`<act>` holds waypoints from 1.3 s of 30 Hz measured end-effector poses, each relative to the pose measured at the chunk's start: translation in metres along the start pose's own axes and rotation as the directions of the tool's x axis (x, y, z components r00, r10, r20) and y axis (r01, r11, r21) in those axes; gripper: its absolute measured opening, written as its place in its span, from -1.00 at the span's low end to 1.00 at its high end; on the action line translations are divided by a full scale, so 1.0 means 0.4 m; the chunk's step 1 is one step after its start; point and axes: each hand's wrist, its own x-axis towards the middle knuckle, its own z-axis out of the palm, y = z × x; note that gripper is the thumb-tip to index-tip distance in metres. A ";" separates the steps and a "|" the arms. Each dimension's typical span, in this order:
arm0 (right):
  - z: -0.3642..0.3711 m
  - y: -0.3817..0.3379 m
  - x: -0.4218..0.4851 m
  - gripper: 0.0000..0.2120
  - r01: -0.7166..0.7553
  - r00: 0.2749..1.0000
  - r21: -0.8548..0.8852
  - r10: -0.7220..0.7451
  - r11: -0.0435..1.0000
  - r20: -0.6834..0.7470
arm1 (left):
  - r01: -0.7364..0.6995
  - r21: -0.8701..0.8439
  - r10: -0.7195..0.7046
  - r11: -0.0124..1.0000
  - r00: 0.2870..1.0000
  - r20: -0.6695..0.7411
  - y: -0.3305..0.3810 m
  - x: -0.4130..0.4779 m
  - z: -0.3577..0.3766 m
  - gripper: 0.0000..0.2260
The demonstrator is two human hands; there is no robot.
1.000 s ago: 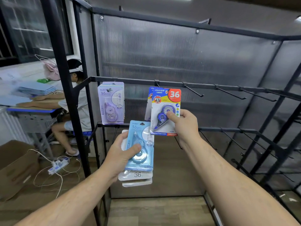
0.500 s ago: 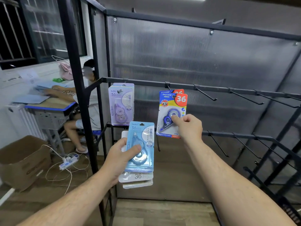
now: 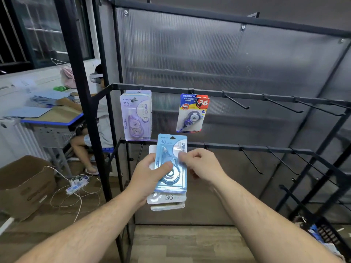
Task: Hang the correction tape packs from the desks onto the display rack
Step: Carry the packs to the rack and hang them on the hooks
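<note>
The left hand (image 3: 150,173) grips a small fan of blister cards in front of the display rack (image 3: 247,94), thumb laid across the front and fingers curled behind. On top is a light blue correction tape pack (image 3: 171,168), a tall rounded-corner card with a glossy clear plastic bubble over a teardrop-shaped dispenser and a hang slot cut at its top edge. Beneath it, two paler packs (image 3: 167,201) stick out at the bottom, one printed "36". The right hand (image 3: 201,164) has its fingers curled, with thumb and forefinger pinching the right edge of the light blue pack; the picture is slightly blurred there.

The rack is thin black metal tubing with horizontal rails and slim wire hooks (image 3: 237,101) that angle forward and turn up at the tips. Behind it stands a ribbed, translucent grey plastic panel (image 3: 190,54), screwed to the frame. From the upper rail hang a thick bunch of lilac packs (image 3: 135,114) at the left and, well apart to the right, a few blue-and-red packs (image 3: 191,114) marked "36", tilted a little on their hook.

To the left, a person (image 3: 98,118) sits at a blue-edged desk (image 3: 53,118) with flat blue sheets on it. A brown cardboard box (image 3: 24,185) and a white power strip (image 3: 76,186) with looping cables lie on the wood-grain floor (image 3: 190,243).
</note>
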 end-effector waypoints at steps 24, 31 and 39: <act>-0.095 -0.100 0.052 -0.79 0.173 0.950 0.271 -0.087 0.947 -0.301 | 0.043 0.023 -0.042 0.999 0.998 -0.057 0.004 0.037 0.016 -0.63; -0.071 -0.085 0.086 -0.67 0.134 0.909 0.134 -0.068 0.982 -0.412 | 0.072 0.008 -0.071 0.997 0.995 -0.068 0.005 0.033 -0.008 -0.61; -0.057 -0.072 0.103 -0.95 0.110 0.914 -0.149 -0.159 0.983 -0.374 | 0.030 -0.118 -0.034 0.993 0.999 -0.040 0.019 0.024 -0.022 -0.12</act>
